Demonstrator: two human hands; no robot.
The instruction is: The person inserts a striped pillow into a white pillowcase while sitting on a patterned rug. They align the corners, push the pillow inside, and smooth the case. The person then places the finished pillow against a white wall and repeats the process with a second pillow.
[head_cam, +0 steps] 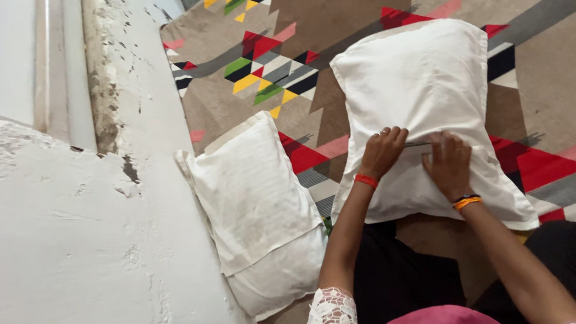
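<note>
A person seated on a patterned carpet [558,69] of brown, grey, red and yellow triangles works both hands on a plump white pillow [416,81] lying flat in front of the knees, its smooth cotton cover filled out by the cushion inside. The left hand [382,152], an orange band at the wrist, has its fingers curled down, pinching the fabric, while the right hand [449,166], wearing orange and dark bangles, presses bent fingers into the cloth just beside it, a thin dark line showing between them. A second pillow [258,213], flatter and dingier, leans against the chipped white wall [67,258], well apart from the hands.
</note>
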